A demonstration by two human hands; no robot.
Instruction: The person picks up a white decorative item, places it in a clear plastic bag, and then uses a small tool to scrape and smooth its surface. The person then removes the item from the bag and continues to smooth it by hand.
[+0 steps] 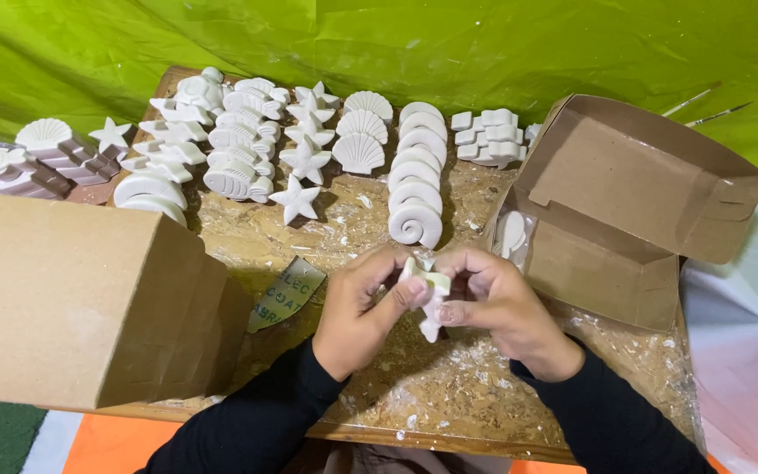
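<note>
Both my hands meet over the middle of a chipboard work board. Together they hold a small white plaster figure, pale and irregular, partly hidden by my fingers. My left hand pinches it from the left with thumb and fingers. My right hand grips it from the right. Behind them lie rows of white plaster casts: spiral shells, starfish, scallop shells and fish-like shapes.
A closed brown cardboard box fills the left foreground. An open cardboard box with a white cast inside stands right. A strip of sandpaper lies beside the left box. Two thin brushes rest on green cloth behind.
</note>
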